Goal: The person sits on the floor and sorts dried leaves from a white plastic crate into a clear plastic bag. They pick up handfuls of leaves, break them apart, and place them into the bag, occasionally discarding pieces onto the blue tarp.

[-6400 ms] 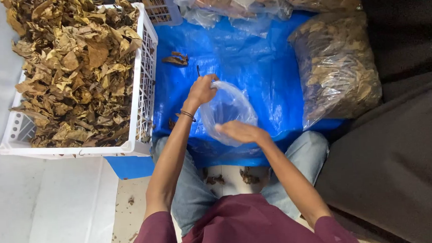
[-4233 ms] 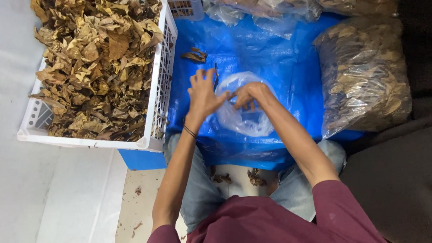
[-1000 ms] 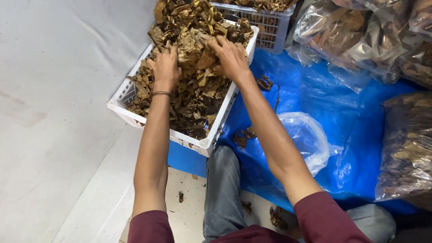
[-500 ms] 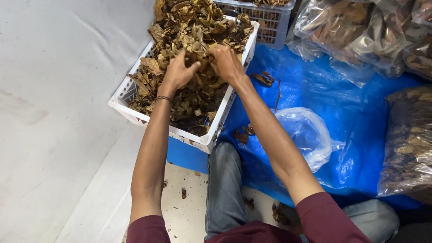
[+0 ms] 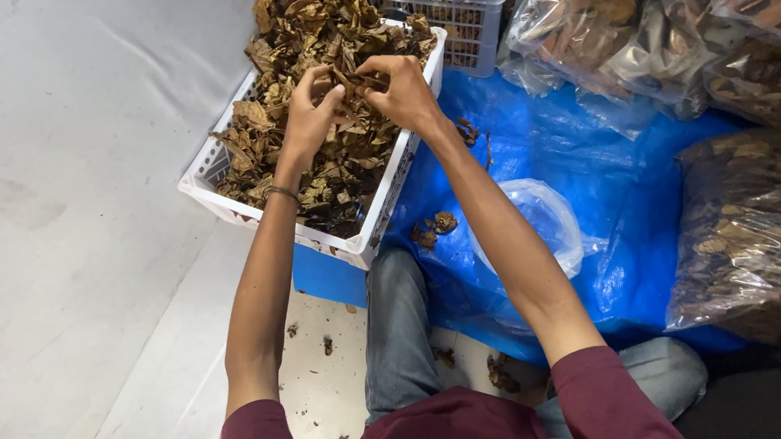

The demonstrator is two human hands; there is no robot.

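Together, left hand (image 5: 309, 117) and right hand (image 5: 401, 90) each grip brown, crinkled dried leaves (image 5: 327, 36) heaped in the white basket (image 5: 220, 188).

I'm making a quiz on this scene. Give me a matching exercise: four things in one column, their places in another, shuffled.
Things:
1. hands
2. empty clear bag
3. full bags
4. second crate

Places:
A. behind the white crate
B. on the blue tarp, by the right forearm
C. far right
D. in the dry leaves

Pairs: 1-D (left hand, right hand), 2-B, 3-C, 4-A.
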